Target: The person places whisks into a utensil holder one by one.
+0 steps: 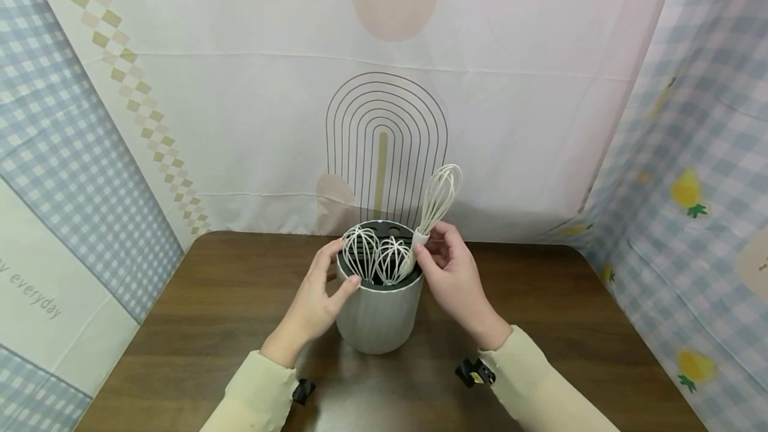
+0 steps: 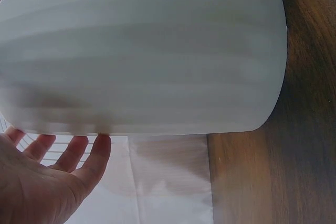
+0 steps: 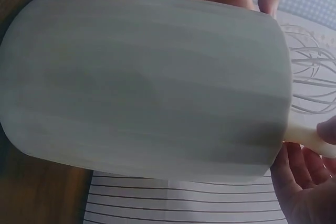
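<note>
A pale grey utensil holder (image 1: 378,322) stands upright on the table, with a dark slotted insert in its mouth. My left hand (image 1: 313,299) holds it near the rim from the left, thumb at the front and fingers along the side, as the left wrist view also shows. At the right side of the opening, my right hand (image 1: 461,282) pinches the handle of a cream whisk (image 1: 441,195). That whisk leans right with its wires up, and its lower handle is inside the holder. Two more whisks (image 1: 360,255) (image 1: 393,260) sit in the holder, wire heads upward.
The brown wooden table (image 1: 240,312) extends around the holder. Behind it hangs a white patterned cloth (image 1: 252,132), with blue checked cloth (image 1: 690,119) at both sides. Small black devices (image 1: 475,373) are at both wrists.
</note>
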A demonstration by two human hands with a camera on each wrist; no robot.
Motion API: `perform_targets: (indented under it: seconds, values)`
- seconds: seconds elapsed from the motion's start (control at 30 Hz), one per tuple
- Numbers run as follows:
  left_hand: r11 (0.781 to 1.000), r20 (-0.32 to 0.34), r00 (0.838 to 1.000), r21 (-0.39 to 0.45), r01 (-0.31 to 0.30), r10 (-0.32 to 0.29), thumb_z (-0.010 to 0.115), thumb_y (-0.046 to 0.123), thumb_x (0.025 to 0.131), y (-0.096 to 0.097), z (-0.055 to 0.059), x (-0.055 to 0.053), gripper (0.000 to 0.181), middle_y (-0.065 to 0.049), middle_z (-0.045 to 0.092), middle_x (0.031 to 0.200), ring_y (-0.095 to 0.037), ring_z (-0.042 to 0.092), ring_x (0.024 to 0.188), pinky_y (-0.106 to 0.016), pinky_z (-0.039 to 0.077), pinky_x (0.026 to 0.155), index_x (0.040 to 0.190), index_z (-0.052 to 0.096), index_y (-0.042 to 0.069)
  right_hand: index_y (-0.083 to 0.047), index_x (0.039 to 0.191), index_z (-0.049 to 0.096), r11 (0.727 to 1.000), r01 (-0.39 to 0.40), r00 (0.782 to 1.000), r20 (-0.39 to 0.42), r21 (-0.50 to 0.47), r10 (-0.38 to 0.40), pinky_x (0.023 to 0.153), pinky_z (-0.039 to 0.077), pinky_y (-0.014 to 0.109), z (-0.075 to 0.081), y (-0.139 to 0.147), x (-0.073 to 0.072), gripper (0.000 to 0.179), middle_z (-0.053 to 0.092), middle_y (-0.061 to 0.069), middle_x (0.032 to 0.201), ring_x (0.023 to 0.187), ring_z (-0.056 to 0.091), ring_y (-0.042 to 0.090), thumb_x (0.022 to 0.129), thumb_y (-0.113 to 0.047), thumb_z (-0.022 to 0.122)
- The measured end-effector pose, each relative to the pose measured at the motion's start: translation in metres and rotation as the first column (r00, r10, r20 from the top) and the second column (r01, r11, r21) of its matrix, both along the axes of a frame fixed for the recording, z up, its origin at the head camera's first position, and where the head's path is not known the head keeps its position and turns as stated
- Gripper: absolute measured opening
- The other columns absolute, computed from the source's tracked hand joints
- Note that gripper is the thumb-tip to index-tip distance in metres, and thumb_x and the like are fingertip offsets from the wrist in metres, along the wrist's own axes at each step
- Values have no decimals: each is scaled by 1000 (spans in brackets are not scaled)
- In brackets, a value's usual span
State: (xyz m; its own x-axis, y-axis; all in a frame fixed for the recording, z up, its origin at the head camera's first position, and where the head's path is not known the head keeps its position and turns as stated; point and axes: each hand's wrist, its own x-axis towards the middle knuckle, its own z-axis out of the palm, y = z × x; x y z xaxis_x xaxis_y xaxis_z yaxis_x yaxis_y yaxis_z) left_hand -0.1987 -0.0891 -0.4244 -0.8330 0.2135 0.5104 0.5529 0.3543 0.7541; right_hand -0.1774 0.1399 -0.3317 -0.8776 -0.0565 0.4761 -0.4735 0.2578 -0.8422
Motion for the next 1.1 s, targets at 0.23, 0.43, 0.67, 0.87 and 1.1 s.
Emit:
perform_targets:
  seconds: [0.23, 0.43, 0.67, 0.87, 1.1]
  values:
    - [1000, -2, 1000, -1, -6, 6, 65, 28, 92, 0, 1, 0, 59, -1, 37, 146, -21, 43, 122, -47, 48, 93, 143, 37, 17, 7, 119, 51, 999, -11, 1000, -13, 33, 11, 77, 55, 34, 0, 0, -1, 32, 59, 20, 107, 93, 62, 31, 90, 6, 62]
    - [1000, -21, 1000, 7, -4, 4, 65, 26, 92, 0, -1, -1, 58, -2, 37, 146, -21, 44, 122, -46, 49, 93, 142, 38, 15, 8, 119, 51, 998, -16, 1000, -23, 63, 17, 77, 56, 36, -1, 0, -2, 32, 61, 19, 106, 93, 63, 31, 89, 6, 62]
    - [1000, -24, 1000, 9, -4, 4, 65, 25, 92, 0, -3, -2, 57, -2, 37, 146, -20, 44, 123, -46, 49, 93, 141, 38, 16, 7, 116, 53, 993, -3, 999, -42, 114, 8, 74, 55, 38, 0, -1, -1, 29, 61, 19, 103, 90, 63, 29, 89, 6, 63]
    - [1000, -18, 1000, 9, -3, 3, 65, 26, 92, 0, -2, -1, 57, -2, 37, 146, -21, 44, 123, -47, 48, 93, 141, 38, 16, 6, 115, 53, 990, 2, 999, -48, 141, 5, 75, 55, 40, 0, -2, -1, 28, 60, 18, 101, 88, 63, 28, 89, 4, 64]
    - [1000, -17, 1000, 8, -2, 3, 65, 26, 92, 0, -2, -1, 57, -4, 37, 147, -22, 44, 123, -48, 48, 93, 142, 38, 16, 6, 115, 53, 988, -9, 999, -48, 154, 16, 77, 54, 40, 0, -1, 0, 29, 60, 19, 102, 89, 63, 28, 89, 5, 64]
